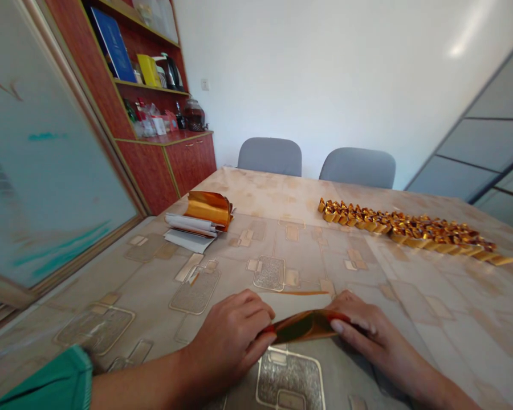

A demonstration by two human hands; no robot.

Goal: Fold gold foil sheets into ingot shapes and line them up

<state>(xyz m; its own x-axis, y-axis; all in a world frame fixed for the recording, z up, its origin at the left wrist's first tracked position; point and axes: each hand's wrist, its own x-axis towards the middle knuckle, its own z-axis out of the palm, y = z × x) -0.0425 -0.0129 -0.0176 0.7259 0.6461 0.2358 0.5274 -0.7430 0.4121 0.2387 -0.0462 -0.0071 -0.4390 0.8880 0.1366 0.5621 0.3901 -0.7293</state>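
A sheet of gold foil paper is stretched between my two hands just above the table, its near edge curled over to show the shiny gold side. Behind the curl, its white backing faces up. My left hand pinches the left end between thumb and fingers. On the other end, my right hand has its thumb pressed on the gold side, fingers behind. To the far left lies a stack of curled gold foil sheets with white backs. Rows of folded gold paper pieces stand at the right.
A patterned cloth covers the table. Two grey chairs, a left one and a right one, stand at its far side by the white wall. At the left are a red wooden cabinet with shelves and a glass sliding door.
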